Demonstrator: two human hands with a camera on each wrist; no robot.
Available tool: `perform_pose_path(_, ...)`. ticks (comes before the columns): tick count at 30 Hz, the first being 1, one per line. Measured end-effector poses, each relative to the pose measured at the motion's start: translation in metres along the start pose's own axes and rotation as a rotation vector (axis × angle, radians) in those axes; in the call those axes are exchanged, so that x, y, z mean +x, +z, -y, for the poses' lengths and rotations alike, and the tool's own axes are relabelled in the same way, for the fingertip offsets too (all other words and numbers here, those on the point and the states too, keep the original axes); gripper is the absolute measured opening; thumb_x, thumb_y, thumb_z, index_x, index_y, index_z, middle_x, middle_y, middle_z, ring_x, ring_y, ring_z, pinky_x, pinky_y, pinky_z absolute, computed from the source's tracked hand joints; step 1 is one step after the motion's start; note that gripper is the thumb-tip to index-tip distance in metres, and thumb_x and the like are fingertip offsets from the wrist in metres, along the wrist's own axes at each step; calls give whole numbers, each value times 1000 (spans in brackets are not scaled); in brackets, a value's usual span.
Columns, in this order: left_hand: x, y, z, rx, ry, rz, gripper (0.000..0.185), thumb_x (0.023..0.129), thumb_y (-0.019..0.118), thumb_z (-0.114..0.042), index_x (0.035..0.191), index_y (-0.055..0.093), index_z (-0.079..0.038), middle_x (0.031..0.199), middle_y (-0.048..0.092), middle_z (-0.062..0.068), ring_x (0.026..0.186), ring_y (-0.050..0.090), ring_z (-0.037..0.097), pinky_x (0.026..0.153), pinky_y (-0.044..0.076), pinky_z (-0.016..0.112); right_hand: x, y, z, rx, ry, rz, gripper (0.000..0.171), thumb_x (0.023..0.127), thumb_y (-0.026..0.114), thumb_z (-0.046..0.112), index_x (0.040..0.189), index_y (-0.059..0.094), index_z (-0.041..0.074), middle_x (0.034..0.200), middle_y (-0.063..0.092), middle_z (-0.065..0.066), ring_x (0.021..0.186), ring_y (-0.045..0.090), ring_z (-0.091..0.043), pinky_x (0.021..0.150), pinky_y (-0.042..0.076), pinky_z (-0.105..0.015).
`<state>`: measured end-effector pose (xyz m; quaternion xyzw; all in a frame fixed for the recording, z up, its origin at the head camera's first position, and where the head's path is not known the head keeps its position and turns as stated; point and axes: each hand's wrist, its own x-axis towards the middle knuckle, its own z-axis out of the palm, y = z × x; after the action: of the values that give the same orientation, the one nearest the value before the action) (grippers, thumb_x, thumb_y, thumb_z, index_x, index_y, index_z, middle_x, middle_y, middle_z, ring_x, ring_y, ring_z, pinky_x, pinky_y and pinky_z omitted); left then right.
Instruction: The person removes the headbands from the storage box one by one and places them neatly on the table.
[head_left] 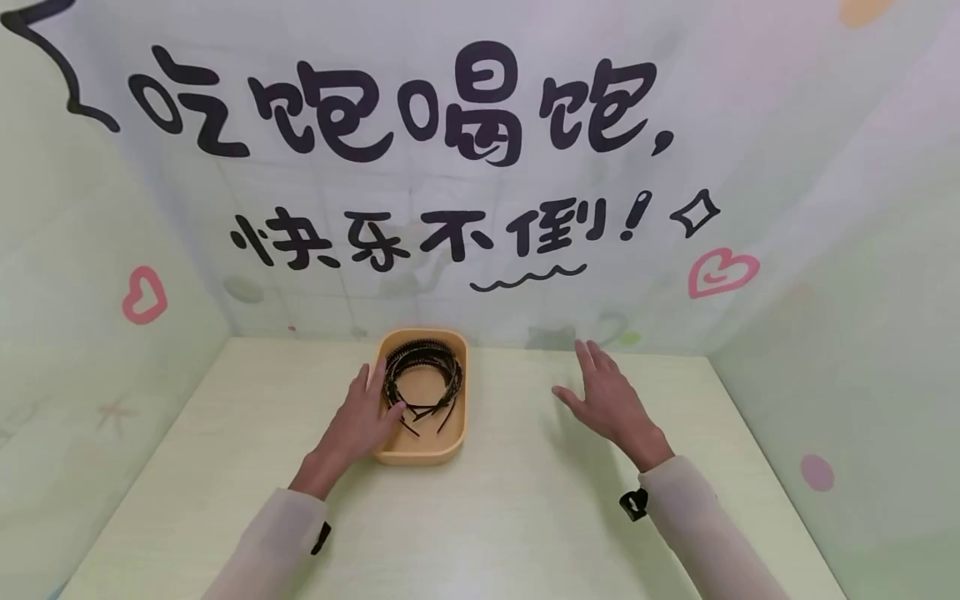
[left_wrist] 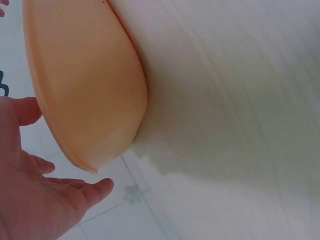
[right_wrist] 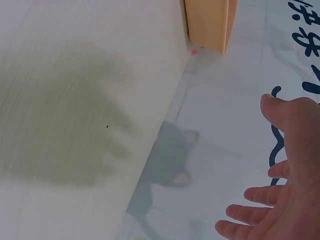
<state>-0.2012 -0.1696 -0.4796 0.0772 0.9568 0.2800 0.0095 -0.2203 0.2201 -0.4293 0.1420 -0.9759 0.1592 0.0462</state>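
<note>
The person's left hand (head_left: pixel 369 414) lies against the left rim of an orange tray (head_left: pixel 457 433), fingers extended along the edge and thumb reaching over it toward the black headbands (head_left: pixel 422 375) inside. Whether the thumb actually touches a headband cannot be told. In the left wrist view the same hand (left_wrist: pixel 35 200) appears spread and relaxed beside the tray's smooth outer wall (left_wrist: pixel 90 85), gripping nothing. The right hand (head_left: pixel 609 396) hovers open above the pale table (head_left: pixel 525 500), fingers straight and slightly fanned, well apart from the tray's right side; it holds nothing. The right wrist view shows its palm and fingers (right_wrist: pixel 285 200) splayed, with their shadow on the tabletop. The headbands lie as a loose tangled coil of thin toothed hoops in the far half of the tray, which sits near the back wall. That wall (head_left: pixel 480 167) carries large black Chinese lettering and pink hearts. Both forearms wear light sleeves (head_left: pixel 697 525).
</note>
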Motion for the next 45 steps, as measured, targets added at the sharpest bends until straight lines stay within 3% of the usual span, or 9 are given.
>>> perform_pose_path(9, 1, 8, 1, -135, -60, -59, 72, 101, 44, -20, 160, 5, -7, 159, 9, 34, 133, 35, 58, 103, 37, 68, 7, 9, 15, 45, 9, 20, 84, 96, 60, 45, 156, 22, 0, 159, 26, -25, 143, 32, -44, 106, 38, -60)
perform_pose_path(17, 1, 17, 2, -227, -55, -138, 77, 93, 38, -2, 160, 2, -10, 159, 16, 31, 140, 29, 51, 109, 32, 64, 13, 17, 26, 102, 6, 18, 77, 98, 58, 42, 152, 30, -4, 155, 34, -24, 139, 38, -43, 108, 38, -57)
perform_pose_path(21, 4, 18, 2, -277, -107, -161, 82, 89, 40, 0, 159, -2, -6, 158, 20, 31, 140, 30, 50, 109, 34, 62, 20, 22, 33, 147, 9, 17, 74, 98, 57, 42, 151, 32, -4, 154, 37, -23, 138, 40, -41, 109, 38, -55)
perform_pose_path(24, 5, 21, 4, -346, -172, -165, 83, 88, 40, -1, 158, -4, -3, 158, 24, 31, 112, 55, 46, 90, 48, 54, 25, 26, 40, 178, 15, 25, 72, 99, 56, 40, 150, 33, -5, 154, 37, -23, 139, 40, -41, 110, 37, -55)
perform_pose_path(27, 6, 25, 6, -382, -220, -164, 78, 91, 39, -4, 158, -1, 0, 156, 28, 31, 89, 58, 39, 77, 48, 46, 29, 30, 46, 184, 16, 34, 71, 99, 56, 38, 150, 33, -5, 153, 37, -23, 139, 40, -41, 111, 37, -54)
perform_pose_path(33, 3, 27, 10, -375, -268, -170, 63, 97, 31, -5, 156, 12, 5, 145, 40, 37, 124, 51, 45, 103, 42, 57, 41, 38, 60, 190, -5, 50, 69, 100, 56, 36, 151, 33, -3, 154, 38, -22, 139, 40, -39, 112, 36, -52)
perform_pose_path(36, 4, 28, 11, -349, -266, -173, 64, 94, 33, -1, 155, 14, 5, 125, 56, 37, 101, 61, 40, 87, 50, 51, 47, 41, 68, 228, -5, 62, 68, 100, 56, 36, 151, 34, -2, 154, 38, -20, 141, 39, -37, 113, 35, -51)
perform_pose_path(39, 6, 30, 10, -320, -257, -178, 67, 91, 36, 3, 154, 16, 7, 107, 63, 34, 79, 59, 31, 72, 50, 42, 52, 45, 75, 281, 7, 71, 66, 100, 57, 35, 151, 35, -1, 154, 39, -19, 141, 39, -36, 113, 35, -50)
perform_pose_path(45, 8, 32, 6, -303, -279, -172, 69, 89, 38, 7, 154, 17, 7, 127, 56, 39, 85, 63, 33, 73, 52, 43, 59, 63, 91, 387, -21, 75, 59, 99, 59, 27, 148, 41, -2, 149, 46, -20, 129, 53, -37, 103, 47, -49)
